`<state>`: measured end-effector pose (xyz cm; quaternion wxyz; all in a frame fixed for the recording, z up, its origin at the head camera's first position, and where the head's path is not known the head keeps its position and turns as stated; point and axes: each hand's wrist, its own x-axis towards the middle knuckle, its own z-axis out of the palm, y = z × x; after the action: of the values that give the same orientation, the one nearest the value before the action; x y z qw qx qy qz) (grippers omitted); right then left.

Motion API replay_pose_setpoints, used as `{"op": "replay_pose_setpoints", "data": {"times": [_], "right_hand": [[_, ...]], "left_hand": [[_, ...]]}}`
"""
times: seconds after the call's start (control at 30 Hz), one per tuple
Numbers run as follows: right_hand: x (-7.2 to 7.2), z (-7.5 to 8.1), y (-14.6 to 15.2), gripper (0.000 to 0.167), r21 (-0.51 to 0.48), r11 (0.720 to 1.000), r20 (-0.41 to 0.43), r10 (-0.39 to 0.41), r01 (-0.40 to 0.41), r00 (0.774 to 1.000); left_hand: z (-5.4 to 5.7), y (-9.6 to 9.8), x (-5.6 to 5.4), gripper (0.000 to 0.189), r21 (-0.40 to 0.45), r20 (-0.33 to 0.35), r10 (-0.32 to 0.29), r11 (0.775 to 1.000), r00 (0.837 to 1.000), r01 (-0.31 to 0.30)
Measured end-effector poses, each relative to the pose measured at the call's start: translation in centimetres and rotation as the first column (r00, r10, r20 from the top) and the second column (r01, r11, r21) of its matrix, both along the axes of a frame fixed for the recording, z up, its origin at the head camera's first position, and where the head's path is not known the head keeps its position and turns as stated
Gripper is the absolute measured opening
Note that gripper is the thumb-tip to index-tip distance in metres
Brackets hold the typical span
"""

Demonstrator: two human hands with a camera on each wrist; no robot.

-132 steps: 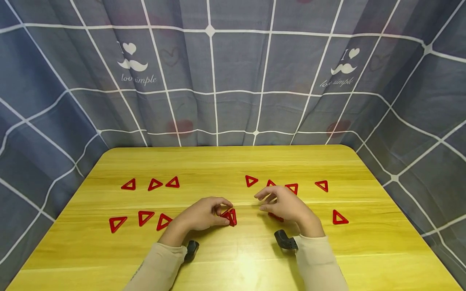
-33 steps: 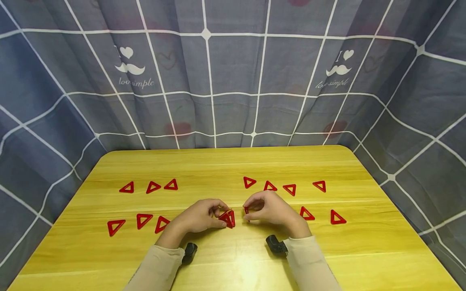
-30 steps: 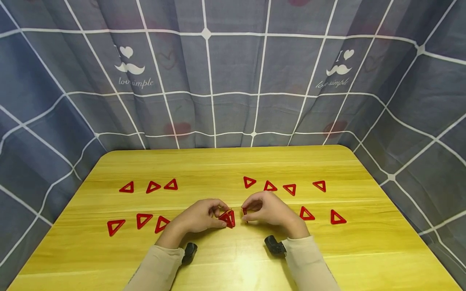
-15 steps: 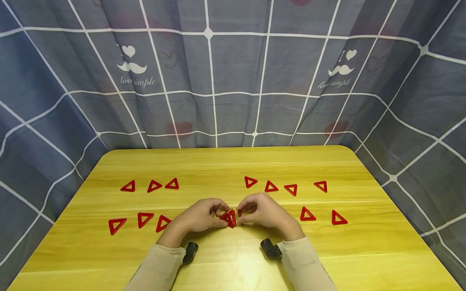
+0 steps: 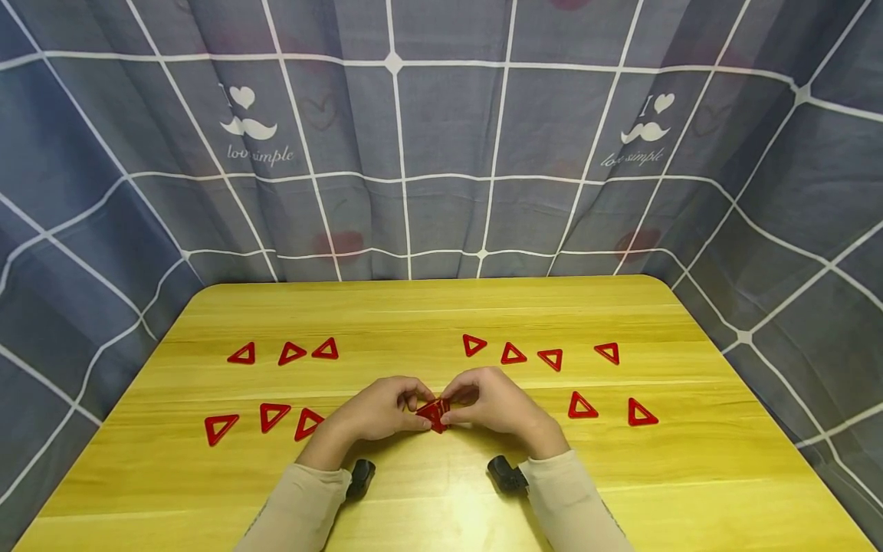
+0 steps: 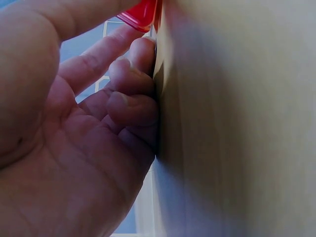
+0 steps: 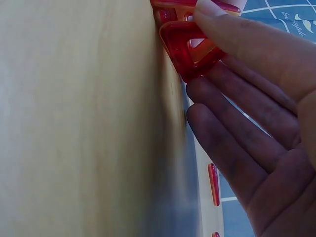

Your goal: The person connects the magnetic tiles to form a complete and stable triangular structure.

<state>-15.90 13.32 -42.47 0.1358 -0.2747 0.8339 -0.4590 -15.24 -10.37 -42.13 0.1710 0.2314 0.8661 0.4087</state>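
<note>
Head cam: red tri cluster (image 5: 429, 416) mid-width on table (image 5: 414, 506), one corner pointing near; long axis & piece count unclear. L hand (image 5: 378, 410) & R hand (image 5: 507, 406) both pinch it, thumb + fingers. Loose red tris (image 5: 644, 411): 6 left (3 far, 3 near), 6 right (4 far, 2 near).

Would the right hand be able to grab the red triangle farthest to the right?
Probably yes, though the right hand is busy pinching a red piece. The rightmost triangle lies flat with nothing on it, and the other triangle between them looks low enough to pass over.
</note>
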Motion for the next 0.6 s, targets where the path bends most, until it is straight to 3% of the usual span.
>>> {"op": "replay_pose_setpoints", "data": {"times": [0.6], "right_hand": [[0.07, 0.22, -0.56, 0.023, 0.003, 1.000, -0.016, 0.006, -0.006, 1.000]], "left_hand": [[-0.02, 0.04, 0.00, 0.023, 0.007, -0.002, 0.007, 1.000, 1.000, -0.007]]}}
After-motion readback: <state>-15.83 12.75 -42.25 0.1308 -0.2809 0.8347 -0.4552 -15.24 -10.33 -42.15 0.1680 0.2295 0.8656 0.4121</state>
